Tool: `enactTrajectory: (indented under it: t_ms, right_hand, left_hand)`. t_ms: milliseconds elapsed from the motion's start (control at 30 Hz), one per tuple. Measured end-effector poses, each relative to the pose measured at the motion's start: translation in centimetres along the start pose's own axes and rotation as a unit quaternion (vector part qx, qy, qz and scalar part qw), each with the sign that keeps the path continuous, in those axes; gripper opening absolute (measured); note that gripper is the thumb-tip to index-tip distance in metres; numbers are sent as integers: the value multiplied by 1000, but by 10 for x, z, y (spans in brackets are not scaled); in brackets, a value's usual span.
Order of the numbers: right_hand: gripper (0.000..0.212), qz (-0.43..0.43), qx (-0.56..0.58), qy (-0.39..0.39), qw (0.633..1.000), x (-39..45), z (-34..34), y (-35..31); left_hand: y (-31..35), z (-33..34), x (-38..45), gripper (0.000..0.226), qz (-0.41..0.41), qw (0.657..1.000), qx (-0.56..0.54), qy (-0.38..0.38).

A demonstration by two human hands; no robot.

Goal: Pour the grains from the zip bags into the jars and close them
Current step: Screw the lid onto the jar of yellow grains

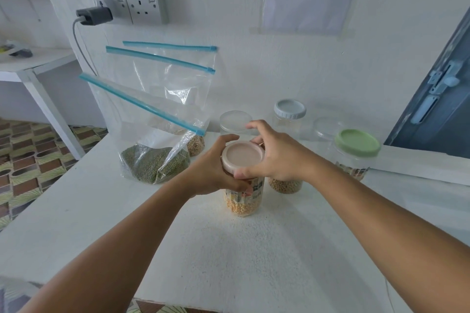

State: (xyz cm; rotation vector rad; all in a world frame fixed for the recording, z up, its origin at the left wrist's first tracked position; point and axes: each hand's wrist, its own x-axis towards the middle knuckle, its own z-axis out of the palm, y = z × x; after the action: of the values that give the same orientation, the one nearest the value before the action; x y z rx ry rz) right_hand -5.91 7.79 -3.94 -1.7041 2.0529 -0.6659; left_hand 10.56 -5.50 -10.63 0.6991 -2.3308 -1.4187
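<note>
Step in hand: closing the jar (243, 201) of yellow grains; the pink lid (243, 157) sits on its mouth and appears to be in the course of being screwed down.
Jar position: upright on the table (76, 223), near the middle, in front of the other jars.
Left hand (216, 173): grip clamped round the jar's neck just under the lid, steadying the body.
Right hand (274, 157): grip clamped on the lid rim, thumb at the near edge, fingers over the far edge.
Lid seating: looks level; whether the thread is fully home cannot be told.
Remaining stock: a zip bag (155, 160) of green grains stands to the left, its blue zip strip across the top; a second bag (195, 145) of tan grains shows behind it.
Other jars: a green-lidded jar (356, 152) at right holds some grains; a grey-lidded jar (290, 114) at the back looks empty; a clear-lidded jar (235, 122) stands behind the hands.
Next move, judged: turn the lid until it stops while the left hand resists rotation, then release and take up the green-grain bag and an empty jar.
Caution: a tilted lid could cross-thread.
</note>
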Motion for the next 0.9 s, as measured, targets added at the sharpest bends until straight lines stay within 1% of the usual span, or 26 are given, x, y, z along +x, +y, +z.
enactTrajectory:
  t_ms: [67, 100, 133, 167, 233, 267, 300, 467, 533, 600, 667, 767, 900]
  right_hand:
    - [113, 8, -24, 67, 997, -1, 11, -3]
    - [111, 10, -26, 84, 996, -1, 15, -3]
    - [112, 12, -20, 79, 997, -1, 15, -2]
    - [115, 17, -4, 53, 998, -1, 13, 0]
    - [121, 22, 47, -25, 998, 0, 5, 5]
    - [121, 18, 69, -52, 996, -1, 3, 8]
    - [120, 12, 78, -55, 995, -2, 2, 10]
    - [112, 20, 84, 35, 996, -7, 17, 15]
    - [109, 21, 86, 35, 995, -8, 16, 17]
    - [111, 18, 93, 13, 995, -10, 13, 15]
    - [110, 24, 97, 12, 995, -7, 15, 13]
    - [106, 45, 118, 50, 991, -4, 26, 14]
    - [102, 52, 121, 89, 987, -6, 31, 12]
  left_hand:
    - [-1, -1, 0, 124, 6, 1000, 5, 5]
    - [-1, -1, -1, 123, 8, 1000, 6, 4]
    - [-1, -1, -1, 124, 9, 1000, 6, 4]
    - [-1, -1, -1, 125, 9, 1000, 5, 3]
    - [-1, 0, -1, 129, 6, 1000, 8, 7]
    - [-1, 1, -1, 130, 7, 1000, 10, 11]
    - [-2, 2, 0, 130, 8, 1000, 11, 14]
    - [-7, 4, 1, 131, 9, 1000, 3, 27]
    - [-5, 4, 1, 129, 12, 1000, 13, 24]
    - [-3, 5, 1, 126, 16, 999, 17, 22]
    - [-3, 7, 0, 122, 15, 999, 12, 27]
    - [-4, 9, -1, 117, 17, 999, -5, 33]
    - [-5, 9, 0, 122, 20, 999, -6, 34]
